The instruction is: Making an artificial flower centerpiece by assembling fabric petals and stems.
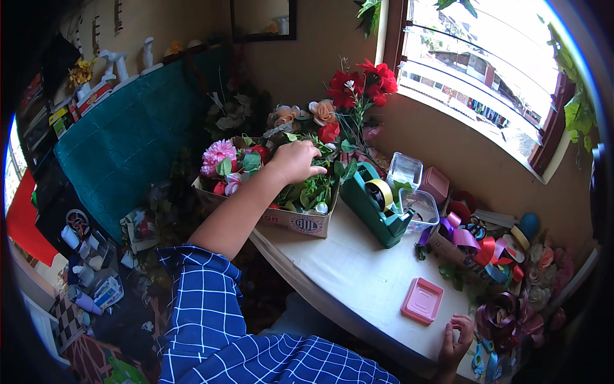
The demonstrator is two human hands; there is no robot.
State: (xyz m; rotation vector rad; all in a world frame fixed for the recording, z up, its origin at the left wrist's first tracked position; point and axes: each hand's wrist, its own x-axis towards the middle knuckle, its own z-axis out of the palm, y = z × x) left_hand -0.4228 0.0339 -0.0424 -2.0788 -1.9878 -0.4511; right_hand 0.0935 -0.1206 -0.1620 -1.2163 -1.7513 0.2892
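My left hand (pixel 298 162) reaches over a cardboard box (pixel 268 217) full of artificial flowers and leaves. Its thumb and fingers are apart above green artificial leaves (pixel 307 192), with nothing plainly held. Left of the hand in the box are a pink pompom-like flower (pixel 219 156) and red and pale pink blooms. Near the table's right front edge, my right hand (pixel 455 338) rests with loosely bent fingers and holds nothing. A shallow pink plastic container (pixel 422 301) lies just beyond it, and blue-handled scissors (pixel 478 360) lie to its right.
A green tape dispenser (pixel 376 211) with a yellow tape roll (pixel 379 194) stands right of the box. Clear plastic containers (pixel 406 170) sit behind it. A box of ribbon rolls (pixel 460 252) and a dark purple ribbon flower (pixel 499 317) line the right side. Red artificial flowers (pixel 345 89) rise by the window.
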